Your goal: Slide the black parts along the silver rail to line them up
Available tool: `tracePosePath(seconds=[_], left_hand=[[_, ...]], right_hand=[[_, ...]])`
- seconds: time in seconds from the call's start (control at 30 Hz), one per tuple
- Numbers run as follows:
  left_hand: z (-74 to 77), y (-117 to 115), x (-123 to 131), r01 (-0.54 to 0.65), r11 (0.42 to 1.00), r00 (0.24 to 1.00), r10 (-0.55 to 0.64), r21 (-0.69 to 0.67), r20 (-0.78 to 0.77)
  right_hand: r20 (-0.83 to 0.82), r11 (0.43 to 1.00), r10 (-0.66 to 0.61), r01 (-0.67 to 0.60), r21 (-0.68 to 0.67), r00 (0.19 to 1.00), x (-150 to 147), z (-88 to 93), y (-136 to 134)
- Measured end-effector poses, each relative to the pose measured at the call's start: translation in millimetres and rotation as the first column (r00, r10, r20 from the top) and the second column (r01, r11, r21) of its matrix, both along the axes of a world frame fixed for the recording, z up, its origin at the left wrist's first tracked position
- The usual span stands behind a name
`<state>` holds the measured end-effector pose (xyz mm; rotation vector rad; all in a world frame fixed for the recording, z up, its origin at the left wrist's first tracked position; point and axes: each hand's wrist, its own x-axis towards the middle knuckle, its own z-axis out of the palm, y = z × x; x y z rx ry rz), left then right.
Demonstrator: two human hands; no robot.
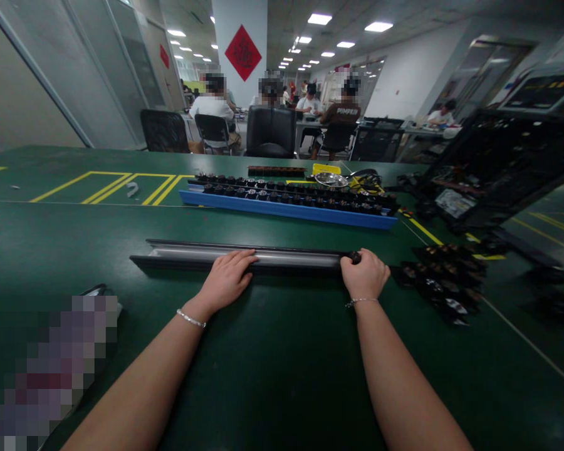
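A long dark channel [301, 259] with a shiny grey inside lies crosswise on the green table. My left hand [228, 280] rests across its middle, fingers stretched over the near wall. At the right end, my right hand [365, 274] is closed around a small black part [355, 257], most of it hidden by the fingers. I cannot tell whether that part is inside the channel or just above its end. To the right of this hand is a cluster of small black parts [444, 279].
Behind the channel stands a blue rail [286, 212] with rows of black parts. A metal dish [331, 180] and a yellow tray [326, 169] sit farther back. A black frame [493, 163] rises at the right. A blurred-out item [56, 369] lies at front left. Several people sit beyond.
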<state>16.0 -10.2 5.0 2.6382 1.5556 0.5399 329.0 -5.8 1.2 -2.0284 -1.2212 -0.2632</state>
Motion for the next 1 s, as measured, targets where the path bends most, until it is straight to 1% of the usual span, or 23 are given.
tracePosePath(seconds=[0.27,0.4,0.7,1.0], left_hand=[[-1.8,1,-1,0.011,1.0,1.0,-0.011,0.012,0.004],[-4.2,2,-1,0.016,1.0,1.0,-0.016,0.021,0.003],[-5.7,2,-2,0.021,0.999,1.0,-0.021,0.032,0.008],[-4.3,2,-2,0.02,1.0,1.0,-0.02,0.024,0.0]], right_hand=[[-0.012,1.0,-0.001,0.0,-0.017,1.0,4,1.4,0],[-0.027,0.999,-0.028,0.027,-0.025,0.999,7,0.5,0],[-0.091,0.998,-0.046,0.042,-0.038,0.995,14,1.3,0],[-0.175,0.992,-0.095,0.078,-0.101,0.98,16,7.1,-2]])
